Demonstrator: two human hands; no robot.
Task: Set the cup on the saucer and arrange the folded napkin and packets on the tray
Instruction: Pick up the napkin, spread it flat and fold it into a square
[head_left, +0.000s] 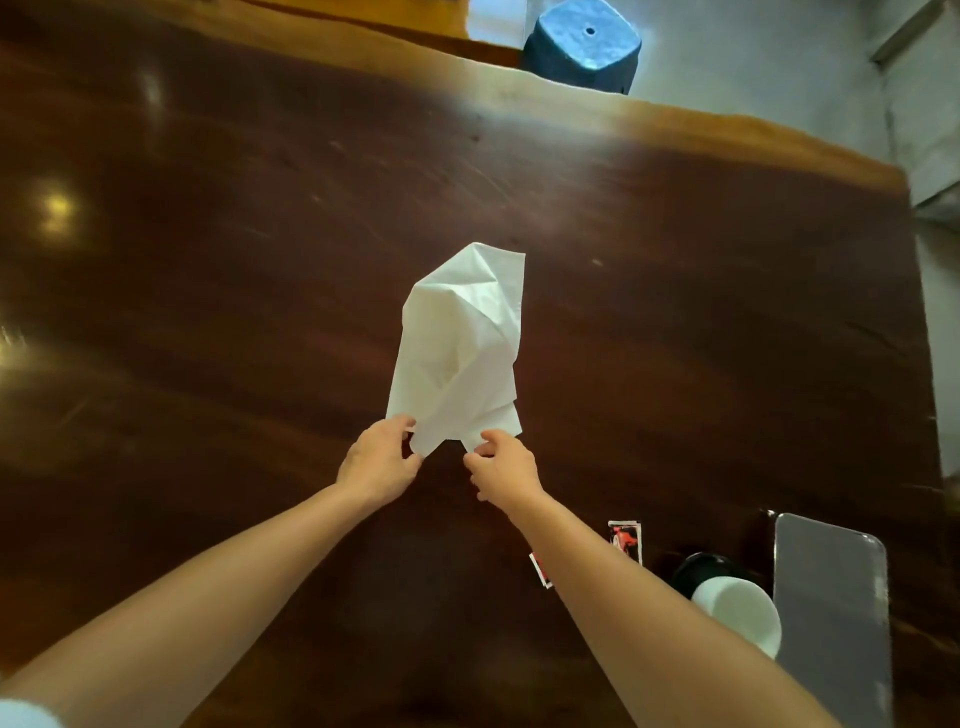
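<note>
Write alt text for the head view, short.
Both hands pinch the near corners of a rumpled white napkin on a dark wooden table: left hand, right hand. At right sit a white cup, two red-printed packets and a grey tray.

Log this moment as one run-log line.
stage: folding napkin | left hand: pinching near corner | right hand: pinching near corner | cup, packets: not on tray
</note>
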